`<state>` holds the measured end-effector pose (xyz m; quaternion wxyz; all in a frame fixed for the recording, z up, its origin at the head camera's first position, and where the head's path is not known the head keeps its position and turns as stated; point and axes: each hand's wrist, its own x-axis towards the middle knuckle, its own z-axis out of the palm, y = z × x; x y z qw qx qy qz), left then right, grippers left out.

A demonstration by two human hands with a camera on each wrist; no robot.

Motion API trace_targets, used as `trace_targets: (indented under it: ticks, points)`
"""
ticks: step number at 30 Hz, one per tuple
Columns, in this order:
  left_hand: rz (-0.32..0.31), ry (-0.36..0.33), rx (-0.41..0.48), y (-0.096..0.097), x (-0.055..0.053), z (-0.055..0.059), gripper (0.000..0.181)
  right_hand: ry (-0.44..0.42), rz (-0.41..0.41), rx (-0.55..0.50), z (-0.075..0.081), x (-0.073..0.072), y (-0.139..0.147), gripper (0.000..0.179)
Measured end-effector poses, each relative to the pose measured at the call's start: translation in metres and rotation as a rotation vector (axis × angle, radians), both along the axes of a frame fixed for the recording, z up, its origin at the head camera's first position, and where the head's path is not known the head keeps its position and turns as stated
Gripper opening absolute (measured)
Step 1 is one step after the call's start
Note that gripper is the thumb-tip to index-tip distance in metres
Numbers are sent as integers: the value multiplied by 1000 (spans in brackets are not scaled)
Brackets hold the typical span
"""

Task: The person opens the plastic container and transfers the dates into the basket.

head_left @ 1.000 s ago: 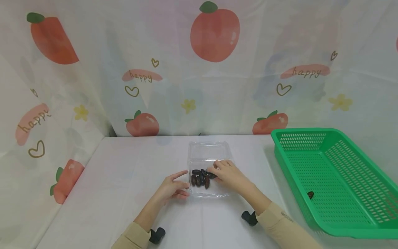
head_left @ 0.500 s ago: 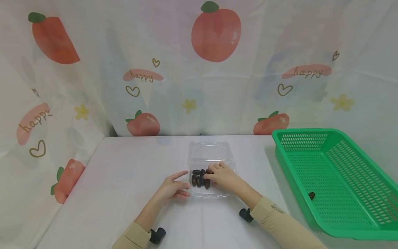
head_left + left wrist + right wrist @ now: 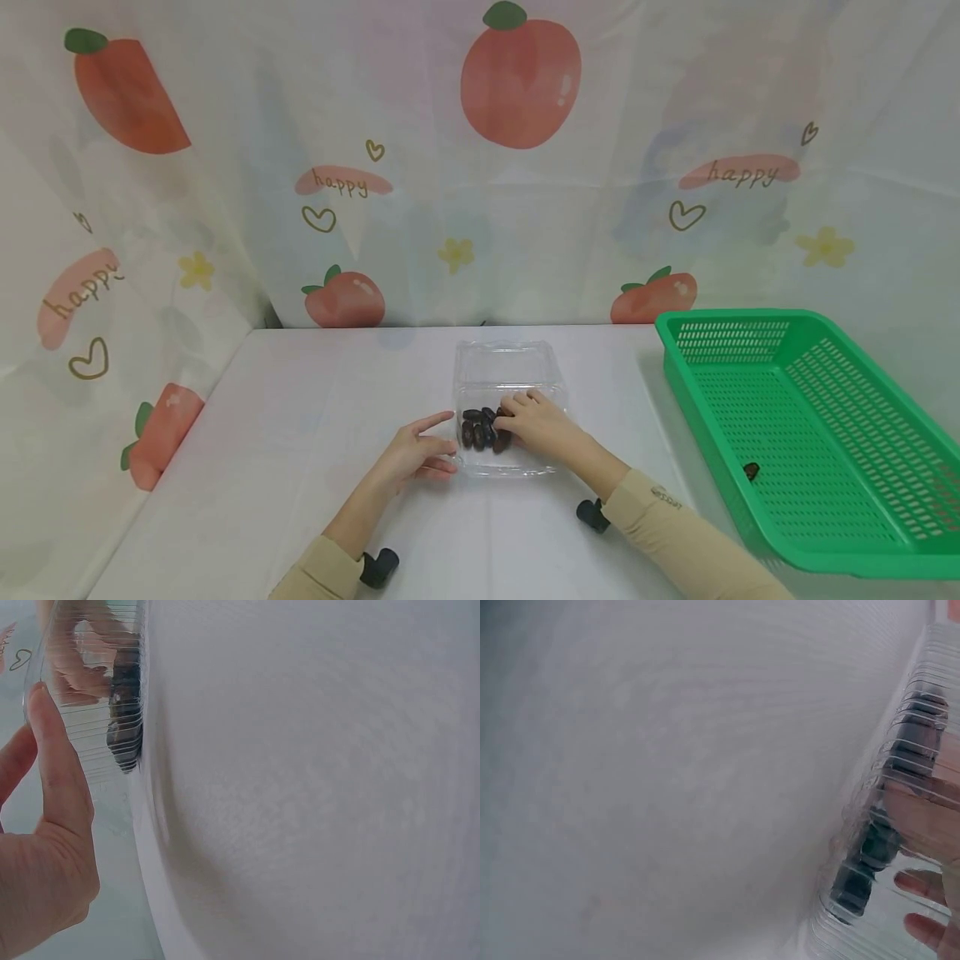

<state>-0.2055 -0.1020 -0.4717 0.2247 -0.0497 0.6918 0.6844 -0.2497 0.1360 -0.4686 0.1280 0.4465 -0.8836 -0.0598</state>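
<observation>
Several dark brown dates (image 3: 478, 437) lie bunched in a clear plastic clamshell box (image 3: 510, 472), whose lid (image 3: 504, 362) is folded back away from the person. My right hand (image 3: 543, 429) reaches into the box from the right. Its curled fingers and thumb grip a date at the right of the bunch, mostly hidden under the hand. Spread at the box's left side, my left hand (image 3: 416, 452) touches its edge; in the left wrist view one fingertip (image 3: 37, 694) rests at the rim. Through the ribbed wall, dates (image 3: 855, 885) show in the right wrist view.
A green plastic basket (image 3: 765, 546) stands to the right, with one small dark brown piece (image 3: 751, 472) on its floor. A white cloth (image 3: 337, 375) covers the table. Behind it hangs a printed curtain (image 3: 555, 225). Black wrist devices (image 3: 379, 567) sit at the cuffs.
My right hand has shifted slightly left over the dates, and the date just below it now lies at more of a slant. The left hand and the box have stayed put.
</observation>
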Motion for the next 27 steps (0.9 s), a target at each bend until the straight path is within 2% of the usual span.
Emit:
trace_targets:
  ticks: [8, 13, 18, 27]
  points:
    - [-9, 6, -1, 0, 1, 3, 60, 2, 5, 18, 0, 0, 0, 22]
    - [-24, 9, -3, 1, 5, 15, 59, 3, 3, 42, 2, 2, 0, 23]
    - [-35, 6, 2, 2, 10, 26, 58, 6, 3, 15, 5, 5, 3, 24]
    - [-8, 3, -11, 1, 0, 2, 59, 61, -11, -28, 18, 12, 11, 17]
